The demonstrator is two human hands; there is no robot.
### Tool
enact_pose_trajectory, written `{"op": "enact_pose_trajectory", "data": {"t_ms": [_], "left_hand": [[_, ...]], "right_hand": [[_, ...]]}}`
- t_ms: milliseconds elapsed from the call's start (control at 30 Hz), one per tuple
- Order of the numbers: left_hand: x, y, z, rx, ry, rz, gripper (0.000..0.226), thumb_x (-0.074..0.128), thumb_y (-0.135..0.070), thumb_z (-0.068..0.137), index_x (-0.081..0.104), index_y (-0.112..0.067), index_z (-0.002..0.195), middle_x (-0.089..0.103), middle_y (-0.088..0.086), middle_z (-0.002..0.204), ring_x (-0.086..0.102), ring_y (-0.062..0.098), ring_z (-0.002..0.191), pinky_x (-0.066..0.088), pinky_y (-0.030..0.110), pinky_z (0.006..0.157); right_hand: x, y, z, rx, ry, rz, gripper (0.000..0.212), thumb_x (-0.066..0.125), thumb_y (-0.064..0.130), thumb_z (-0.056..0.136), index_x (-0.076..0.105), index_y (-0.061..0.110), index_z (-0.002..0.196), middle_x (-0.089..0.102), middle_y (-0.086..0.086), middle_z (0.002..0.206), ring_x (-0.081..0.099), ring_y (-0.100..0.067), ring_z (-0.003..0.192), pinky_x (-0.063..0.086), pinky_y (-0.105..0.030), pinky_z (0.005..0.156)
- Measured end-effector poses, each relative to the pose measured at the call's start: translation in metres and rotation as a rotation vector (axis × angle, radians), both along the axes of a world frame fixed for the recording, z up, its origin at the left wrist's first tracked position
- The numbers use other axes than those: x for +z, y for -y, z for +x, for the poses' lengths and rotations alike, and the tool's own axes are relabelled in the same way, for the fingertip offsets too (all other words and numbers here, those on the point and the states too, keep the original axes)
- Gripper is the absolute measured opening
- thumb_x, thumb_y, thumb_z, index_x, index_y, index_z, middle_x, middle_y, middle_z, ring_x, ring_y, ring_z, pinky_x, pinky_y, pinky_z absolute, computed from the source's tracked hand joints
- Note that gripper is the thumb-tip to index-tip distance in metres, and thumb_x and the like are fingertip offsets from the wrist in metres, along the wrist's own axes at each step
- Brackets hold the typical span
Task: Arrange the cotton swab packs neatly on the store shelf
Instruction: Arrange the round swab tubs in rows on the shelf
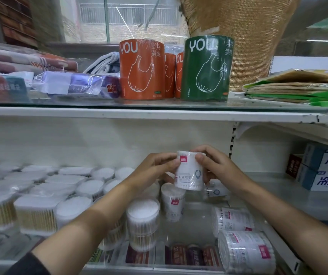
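My left hand (157, 169) and my right hand (216, 167) both grip one round white cotton swab pack (189, 175) with a pink label, held upright above the lower glass shelf (194, 229). Below it another labelled pack (172, 203) stands upright. A clear tub of swabs (142, 223) stands in front of my left forearm. Two labelled packs lie on their sides at the right front, one (233, 220) behind the other (246, 252). A further pack (217, 192) lies partly hidden under my right hand.
Several rows of swab tubs (63, 185) fill the shelf's left side. Blue and white boxes (325, 169) stand at the right. The upper shelf (159, 113) carries orange rolls (142, 69), a green roll (206, 69), wrapped packs and folded cloth.
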State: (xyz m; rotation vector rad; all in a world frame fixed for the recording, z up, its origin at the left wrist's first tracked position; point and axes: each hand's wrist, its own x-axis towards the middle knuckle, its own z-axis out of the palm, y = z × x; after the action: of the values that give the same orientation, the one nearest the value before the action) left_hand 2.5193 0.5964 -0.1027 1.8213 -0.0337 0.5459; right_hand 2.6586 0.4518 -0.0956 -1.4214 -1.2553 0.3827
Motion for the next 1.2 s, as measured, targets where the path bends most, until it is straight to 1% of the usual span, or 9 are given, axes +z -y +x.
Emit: {"op": "enact_pose_trajectory", "data": {"t_ms": [133, 267, 467, 567, 700, 833, 933, 1067, 1200], "left_hand": [[0.0, -0.003, 0.0, -0.042, -0.023, -0.056, 0.032, 0.055, -0.028, 0.087, 0.067, -0.012, 0.111, 0.07, 0.004, 0.096, 0.064, 0.017, 0.089, 0.051, 0.027, 0.074], [-0.002, -0.003, 0.001, -0.051, -0.06, -0.121, 0.037, 0.056, -0.031, 0.083, 0.064, -0.01, 0.113, 0.064, 0.014, 0.102, 0.058, 0.025, 0.093, 0.047, 0.031, 0.078], [0.001, -0.002, 0.002, -0.009, -0.095, -0.173, 0.027, 0.064, -0.032, 0.08, 0.053, -0.014, 0.096, 0.067, 0.001, 0.079, 0.062, 0.015, 0.072, 0.049, 0.022, 0.064], [0.001, -0.002, 0.003, 0.071, -0.073, -0.184, 0.012, 0.053, -0.022, 0.093, 0.054, -0.011, 0.088, 0.067, -0.001, 0.071, 0.062, 0.008, 0.06, 0.048, 0.018, 0.056], [0.001, -0.002, 0.003, 0.097, -0.084, -0.129, 0.014, 0.054, -0.017, 0.093, 0.06, -0.004, 0.096, 0.065, 0.011, 0.082, 0.063, 0.013, 0.064, 0.048, 0.018, 0.055], [0.002, 0.0, 0.0, 0.078, -0.092, -0.082, 0.015, 0.054, -0.015, 0.093, 0.06, -0.002, 0.096, 0.068, 0.017, 0.088, 0.067, 0.019, 0.071, 0.051, 0.021, 0.06], [0.002, -0.001, -0.001, 0.075, -0.087, -0.065, 0.012, 0.055, -0.015, 0.092, 0.06, -0.004, 0.093, 0.069, 0.018, 0.089, 0.069, 0.022, 0.075, 0.052, 0.023, 0.063], [0.001, -0.001, 0.001, 0.095, -0.078, -0.023, 0.007, 0.056, -0.008, 0.091, 0.062, -0.006, 0.087, 0.068, 0.009, 0.079, 0.065, 0.012, 0.067, 0.051, 0.02, 0.059], [0.0, -0.002, 0.003, 0.09, -0.1, -0.004, 0.006, 0.055, -0.007, 0.092, 0.06, -0.004, 0.089, 0.069, 0.012, 0.081, 0.067, 0.018, 0.068, 0.051, 0.022, 0.059]], "right_hand": [[0.004, 0.002, 0.001, 0.088, -0.053, -0.082, 0.058, 0.061, 0.056, 0.066, 0.056, 0.03, 0.119, 0.063, -0.005, 0.087, 0.059, -0.025, 0.069, 0.049, -0.027, 0.052], [0.007, 0.004, 0.004, 0.172, -0.093, -0.138, 0.052, 0.059, 0.033, 0.073, 0.054, 0.031, 0.125, 0.065, -0.01, 0.084, 0.059, -0.023, 0.061, 0.051, -0.028, 0.051], [0.02, 0.017, -0.006, 0.205, -0.061, -0.201, 0.051, 0.059, 0.022, 0.073, 0.051, 0.024, 0.124, 0.07, -0.008, 0.095, 0.064, -0.028, 0.057, 0.052, -0.027, 0.047], [0.029, 0.026, -0.021, 0.178, 0.094, -0.333, 0.046, 0.067, 0.02, 0.081, 0.047, 0.024, 0.123, 0.057, -0.005, 0.111, 0.064, -0.027, 0.059, 0.053, -0.028, 0.048], [0.02, 0.028, -0.053, 0.106, 0.471, -0.52, 0.039, 0.069, 0.032, 0.082, 0.042, 0.032, 0.11, 0.057, 0.004, 0.103, 0.067, -0.02, 0.072, 0.058, -0.034, 0.059], [-0.004, 0.019, -0.072, 0.028, 0.866, -0.639, 0.071, 0.062, 0.056, 0.081, 0.027, 0.021, 0.131, 0.042, -0.002, 0.136, 0.051, -0.02, 0.115, 0.045, -0.033, 0.092], [-0.007, 0.014, -0.077, -0.044, 1.01, -0.699, 0.079, 0.052, 0.067, 0.08, 0.023, 0.017, 0.134, 0.046, -0.01, 0.133, 0.051, -0.03, 0.117, 0.043, -0.039, 0.09], [0.016, 0.008, -0.059, -0.061, 0.916, -0.635, 0.042, 0.037, 0.068, 0.087, 0.042, 0.03, 0.102, 0.052, 0.008, 0.095, 0.052, -0.016, 0.086, 0.041, -0.034, 0.075], [0.022, -0.003, 0.003, -0.258, 0.869, -0.57, 0.015, 0.05, 0.035, 0.094, 0.049, 0.022, 0.088, 0.057, 0.0, 0.087, 0.052, -0.019, 0.082, 0.036, -0.029, 0.068]]}}
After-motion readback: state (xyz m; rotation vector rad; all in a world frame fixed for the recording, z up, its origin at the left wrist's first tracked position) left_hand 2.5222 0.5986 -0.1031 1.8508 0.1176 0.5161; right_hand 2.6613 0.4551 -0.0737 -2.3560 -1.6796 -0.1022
